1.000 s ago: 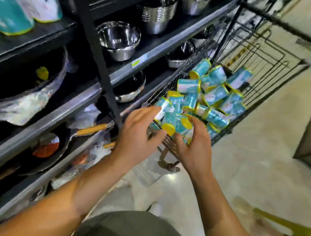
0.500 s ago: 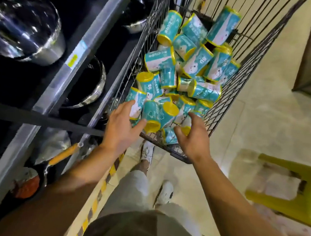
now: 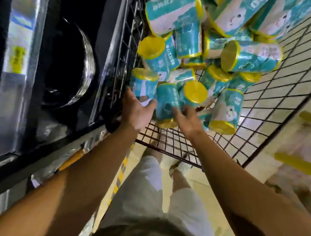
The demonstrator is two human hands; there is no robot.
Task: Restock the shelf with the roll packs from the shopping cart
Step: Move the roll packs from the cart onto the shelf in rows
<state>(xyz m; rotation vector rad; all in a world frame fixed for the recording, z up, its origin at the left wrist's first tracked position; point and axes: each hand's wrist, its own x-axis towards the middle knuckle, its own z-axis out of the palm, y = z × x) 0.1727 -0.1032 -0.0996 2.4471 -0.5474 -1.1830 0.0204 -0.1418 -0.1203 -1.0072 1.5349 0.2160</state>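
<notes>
Dark metal shelving (image 3: 107, 58) fills the left of the frame, a shiny steel bowl (image 3: 79, 66) sitting in its shadow, while pale floor tiles show at the lower right beside a yellow-green stool (image 3: 308, 166). Centre and upper right, the wire shopping cart (image 3: 281, 97) holds a loose heap of roll packs (image 3: 250, 57), teal and white film with yellow ends, piled at all angles. Near the cart's lower edge the left hand (image 3: 136, 111) has its fingers spread against one upright pack (image 3: 144, 83), and the right hand (image 3: 189, 119) reaches in with fingers extended beside another pack (image 3: 167, 103); both look released rather than clenched, though blur makes it hard to tell whether either has closed a grasp. These packs look light and soft, squashy under pressure, with glossy wrapping that could slip, so taking one round its middle, or pressing several together between two palms, seems the safest hold. Each wrapper carries a cartoon figure and printed characters, but the writing is too blurred and tilted to read, and no brand can be made out.
</notes>
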